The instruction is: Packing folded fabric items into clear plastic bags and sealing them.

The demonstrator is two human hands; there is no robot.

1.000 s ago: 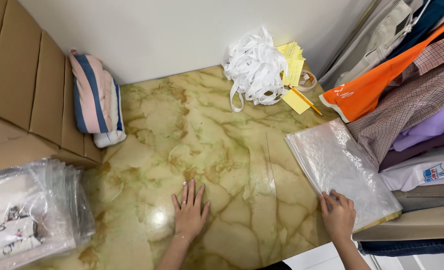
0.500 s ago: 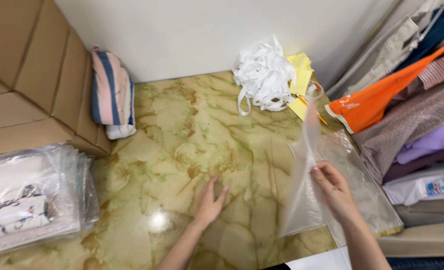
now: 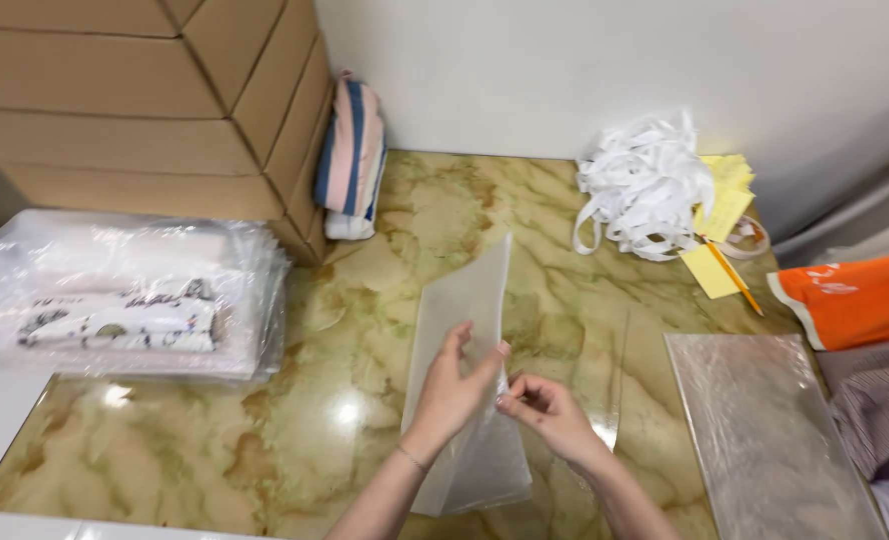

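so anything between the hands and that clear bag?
Nothing visible. The left hand and right hand both grip the clear plastic bag directly, above the marble tabletop. The stack of bags lies apart, to the right.

Clear frosted bag (image 3: 465, 330), green-gold marbled tabletop (image 3: 295, 400), brown cartons (image 3: 135, 100), white ribbon pile (image 3: 640, 185), yellow notes (image 3: 720, 215), orange garment (image 3: 855, 295), pink-blue-white striped cloth (image 3: 350, 150).

Bagged stack (image 3: 125, 300) left on table (image 3: 265, 440), boxes (image 3: 145, 100) behind it, bag pile (image 3: 765, 440) right, tangled straps (image 3: 640, 185) far right
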